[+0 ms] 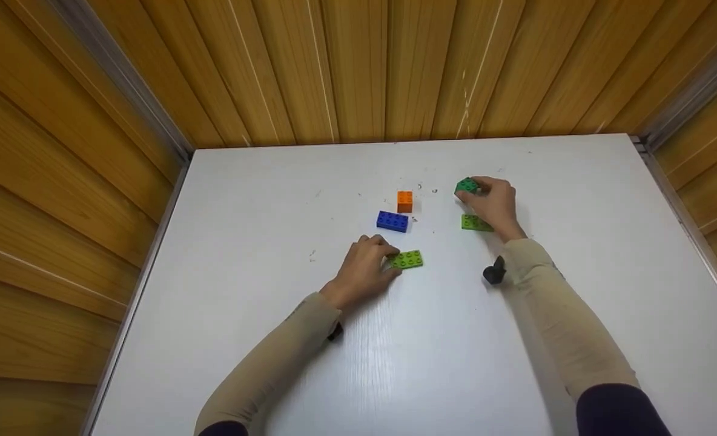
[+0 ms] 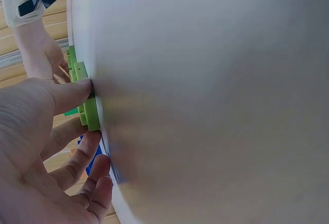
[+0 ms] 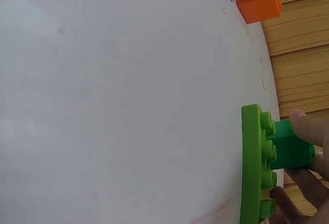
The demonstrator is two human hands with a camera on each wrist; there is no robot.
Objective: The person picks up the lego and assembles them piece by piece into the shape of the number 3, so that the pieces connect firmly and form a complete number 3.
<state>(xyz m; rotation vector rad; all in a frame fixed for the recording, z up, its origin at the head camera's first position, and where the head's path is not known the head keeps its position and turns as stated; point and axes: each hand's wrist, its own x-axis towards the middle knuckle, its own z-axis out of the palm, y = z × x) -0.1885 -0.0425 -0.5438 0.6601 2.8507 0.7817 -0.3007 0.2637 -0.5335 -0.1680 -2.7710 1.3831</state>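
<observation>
In the head view my left hand [image 1: 363, 271] holds a flat light green building brick [image 1: 408, 260] by its left end, thumb on the near side and fingers on the far side. The left wrist view shows the thumb against this light green brick [image 2: 91, 112]. My right hand [image 1: 496, 204] pinches a dark green brick [image 1: 465, 185] between thumb and fingers, farther back on the right. Just in front of that brick lies a second flat light green brick [image 1: 475, 222], partly covered by the right hand; its studs show in the right wrist view.
A blue brick [image 1: 392, 221] and an orange brick [image 1: 404, 201] sit close together between the hands, toward the back of the white table [image 1: 261, 212]. Wood-patterned panels [image 1: 358, 72] stand behind the table and at both sides.
</observation>
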